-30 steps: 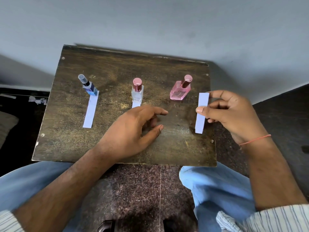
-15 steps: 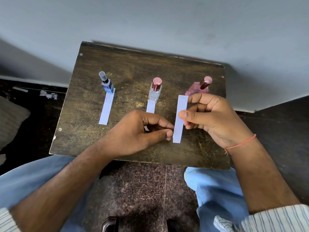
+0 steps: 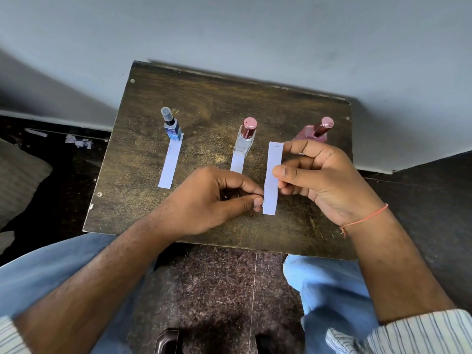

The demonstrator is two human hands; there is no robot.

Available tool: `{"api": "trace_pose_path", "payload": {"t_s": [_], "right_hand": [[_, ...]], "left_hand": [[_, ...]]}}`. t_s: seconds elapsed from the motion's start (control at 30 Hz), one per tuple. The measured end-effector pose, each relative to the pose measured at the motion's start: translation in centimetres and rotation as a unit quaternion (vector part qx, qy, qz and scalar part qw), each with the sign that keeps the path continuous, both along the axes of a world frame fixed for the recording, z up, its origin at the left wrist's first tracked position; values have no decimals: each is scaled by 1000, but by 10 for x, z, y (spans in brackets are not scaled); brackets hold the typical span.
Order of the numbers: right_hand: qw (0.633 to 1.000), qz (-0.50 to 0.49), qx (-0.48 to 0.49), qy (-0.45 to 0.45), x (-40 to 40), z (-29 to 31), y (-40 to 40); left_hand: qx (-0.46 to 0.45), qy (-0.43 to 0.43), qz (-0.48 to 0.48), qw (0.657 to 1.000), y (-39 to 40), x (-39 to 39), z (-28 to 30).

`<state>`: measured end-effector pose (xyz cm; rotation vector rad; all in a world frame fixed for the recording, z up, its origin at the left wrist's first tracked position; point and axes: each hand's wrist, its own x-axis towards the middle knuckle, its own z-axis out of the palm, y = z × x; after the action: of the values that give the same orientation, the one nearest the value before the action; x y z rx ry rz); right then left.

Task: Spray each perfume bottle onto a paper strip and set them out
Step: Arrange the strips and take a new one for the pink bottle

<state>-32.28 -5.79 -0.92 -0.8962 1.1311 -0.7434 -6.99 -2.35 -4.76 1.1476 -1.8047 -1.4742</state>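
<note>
Three perfume bottles stand in a row on the dark wooden board (image 3: 204,98): a blue bottle (image 3: 173,129) with a clear cap, a clear bottle (image 3: 244,139) with a pink cap, and a pink bottle (image 3: 314,132) partly hidden behind my right hand. A paper strip (image 3: 170,164) lies in front of the blue bottle, another strip (image 3: 237,163) in front of the clear one. My right hand (image 3: 324,180) holds a third white strip (image 3: 272,177) upright between thumb and fingers. My left hand (image 3: 212,200) pinches that strip's lower left edge.
The board rests across my knees in blue trousers (image 3: 329,290), against a pale wall (image 3: 229,29). Paper scraps (image 3: 78,142) lie on the dark floor to the left, by a grey cushion (image 3: 18,180). A speckled stone floor (image 3: 217,290) shows between my legs.
My right hand has carried the strip leftward from the board's right edge to its middle. My left hand's thumb and finger have come together onto the strip's lower edge.
</note>
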Motion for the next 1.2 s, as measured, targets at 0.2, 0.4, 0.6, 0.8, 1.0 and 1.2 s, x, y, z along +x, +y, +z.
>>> {"api": "trace_pose_path", "payload": {"t_s": [0.2,0.4,0.6,0.8,1.0,1.2], "right_hand": [[1000,-2,7,-13,-1,0,1],[1000,-4,12,-20,-2,-2,1],[1000,3,5,-14,0,-3,3],[1000,4,11,-14,0,-4,5],[1000,-4,13,7,-2,-3,5],[999,33,19,18,-7,-2,9]], "left_hand": [[8,-19,11,1000,-1,-2,2],[30,-18,23,999,0,-6,1],[71,41,26,996,-2,-11,2],[44,30,35,998,-6,-12,0],[-4,-22,69,997,-6,-17,2],[-70,-70,112,989,-5,-23,4]]}}
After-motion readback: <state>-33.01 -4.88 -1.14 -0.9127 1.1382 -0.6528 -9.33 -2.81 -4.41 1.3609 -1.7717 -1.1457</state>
